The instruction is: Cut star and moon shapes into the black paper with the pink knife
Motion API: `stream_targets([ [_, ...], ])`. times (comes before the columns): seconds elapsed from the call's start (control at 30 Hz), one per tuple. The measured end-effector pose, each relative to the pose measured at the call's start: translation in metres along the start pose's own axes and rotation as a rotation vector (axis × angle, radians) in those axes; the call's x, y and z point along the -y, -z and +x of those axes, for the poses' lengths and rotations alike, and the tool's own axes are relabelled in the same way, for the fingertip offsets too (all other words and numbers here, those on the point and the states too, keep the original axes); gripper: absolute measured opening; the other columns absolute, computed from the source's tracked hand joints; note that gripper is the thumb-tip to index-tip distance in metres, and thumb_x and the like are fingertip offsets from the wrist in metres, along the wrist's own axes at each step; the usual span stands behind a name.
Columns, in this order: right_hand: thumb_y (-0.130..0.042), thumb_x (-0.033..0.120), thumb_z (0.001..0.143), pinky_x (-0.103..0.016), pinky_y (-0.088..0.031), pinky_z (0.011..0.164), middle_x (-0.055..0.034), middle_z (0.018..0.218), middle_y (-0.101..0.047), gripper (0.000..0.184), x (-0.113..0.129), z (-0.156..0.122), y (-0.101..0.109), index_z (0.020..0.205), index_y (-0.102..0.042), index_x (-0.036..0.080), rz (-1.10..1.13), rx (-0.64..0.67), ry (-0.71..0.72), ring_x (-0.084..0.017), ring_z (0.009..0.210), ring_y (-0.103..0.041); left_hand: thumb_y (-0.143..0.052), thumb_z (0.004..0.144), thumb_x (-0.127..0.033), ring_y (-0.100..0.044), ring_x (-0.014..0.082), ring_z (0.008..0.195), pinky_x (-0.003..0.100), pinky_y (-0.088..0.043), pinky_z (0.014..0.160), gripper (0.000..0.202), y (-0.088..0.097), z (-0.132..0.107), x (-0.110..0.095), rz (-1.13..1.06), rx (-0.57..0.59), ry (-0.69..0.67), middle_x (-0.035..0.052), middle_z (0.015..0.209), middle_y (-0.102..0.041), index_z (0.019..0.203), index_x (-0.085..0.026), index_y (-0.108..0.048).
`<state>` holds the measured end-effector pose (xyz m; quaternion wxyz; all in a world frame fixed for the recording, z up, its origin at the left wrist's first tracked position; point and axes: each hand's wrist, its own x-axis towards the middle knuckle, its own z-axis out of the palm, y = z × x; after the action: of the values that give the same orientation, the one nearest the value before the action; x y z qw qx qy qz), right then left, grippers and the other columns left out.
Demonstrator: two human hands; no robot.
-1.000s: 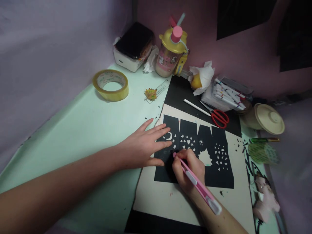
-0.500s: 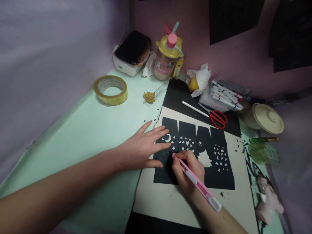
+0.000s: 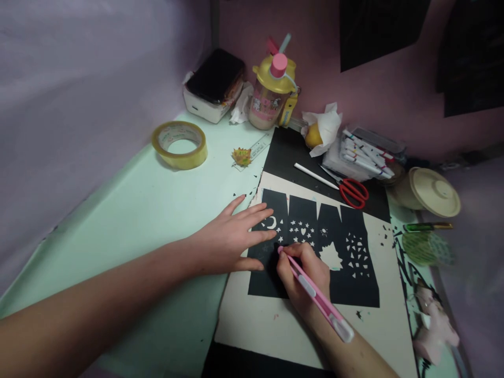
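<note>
A black paper sheet (image 3: 356,289) with cut-out stars, a moon, a heart and small triangles lies on a pale board (image 3: 252,325). Its top edge is notched into flaps. My left hand (image 3: 236,236) rests on the sheet's left part, fingers spread and holding nothing. Between the fingers of my right hand (image 3: 305,273) is a pink craft knife (image 3: 323,302), held like a pen, its tip end down at the sheet near the stars. The blade itself is too small and dark to make out.
Beyond the board lie red-handled scissors (image 3: 353,192) and a white stick (image 3: 316,176). A tape roll (image 3: 179,161), a dry leaf (image 3: 241,156), a drink bottle (image 3: 268,102) and a box of markers (image 3: 362,157) stand behind. A pink glue gun (image 3: 435,331) lies at right, by paper scraps.
The craft knife's rear end has tilted slightly left and down as my right hand shifted a little. My left hand stays in place on the sheet.
</note>
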<state>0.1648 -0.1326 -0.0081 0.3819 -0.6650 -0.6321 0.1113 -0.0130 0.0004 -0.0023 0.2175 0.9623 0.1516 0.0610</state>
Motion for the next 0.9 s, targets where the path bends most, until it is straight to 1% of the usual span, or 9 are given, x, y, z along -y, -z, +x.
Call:
stream_targets([
  [0.23,-0.059,0.014,0.088,-0.02,-0.047,0.056,0.0022,0.072,-0.067,0.008,-0.0015,0.0009,-0.0008,0.085,-0.056,0.021,0.004,-0.011,0.033,-0.01,0.056,-0.063,-0.068,0.085,-0.054,-0.023,0.0309,0.148,0.057,-0.003,0.119,0.059,-0.001,0.0004,0.0008,0.001,-0.001,-0.003,0.0142,0.157,-0.032,0.137,-0.027,-0.054],
  [0.43,-0.059,0.015,0.089,-0.02,-0.047,0.058,0.0027,0.073,-0.066,0.009,0.0012,0.0001,0.0,0.084,-0.055,0.022,0.001,-0.014,-0.024,-0.01,0.057,-0.062,-0.068,0.085,-0.053,-0.026,0.0317,0.147,0.056,-0.003,0.12,0.059,-0.0015,0.0,0.0006,-0.004,-0.015,-0.005,0.0139,0.157,-0.033,0.136,-0.026,-0.055],
  [0.67,-0.058,0.015,0.088,-0.02,-0.047,0.058,0.002,0.074,-0.066,0.009,-0.0018,0.0002,-0.0013,0.086,-0.054,0.022,-0.008,0.003,0.023,-0.011,0.058,-0.062,-0.069,0.085,-0.052,-0.026,0.0319,0.147,0.056,-0.003,0.12,0.058,-0.0009,-0.0004,0.0006,-0.004,-0.032,-0.01,0.0132,0.157,-0.033,0.135,-0.026,-0.055],
  [0.77,-0.058,0.016,0.089,-0.022,-0.046,0.058,0.0013,0.072,-0.063,0.008,-0.0014,-0.0006,-0.0037,0.086,-0.053,0.022,-0.069,0.021,0.036,-0.011,0.058,-0.06,-0.07,0.084,-0.052,-0.027,0.0326,0.146,0.057,-0.004,0.12,0.059,-0.0012,-0.0002,-0.0016,0.007,-0.039,-0.01,0.0148,0.155,-0.035,0.134,-0.024,-0.056],
  [0.9,-0.056,0.017,0.088,-0.022,-0.042,0.054,0.0031,0.066,-0.055,0.01,-0.0027,-0.0016,-0.007,0.083,-0.05,0.022,-0.131,0.027,0.052,-0.011,0.052,-0.053,-0.069,0.083,-0.055,-0.027,0.0335,0.146,0.057,-0.009,0.119,0.059,-0.0057,0.001,-0.0064,0.026,-0.071,0.014,0.0175,0.153,-0.038,0.13,-0.021,-0.059],
])
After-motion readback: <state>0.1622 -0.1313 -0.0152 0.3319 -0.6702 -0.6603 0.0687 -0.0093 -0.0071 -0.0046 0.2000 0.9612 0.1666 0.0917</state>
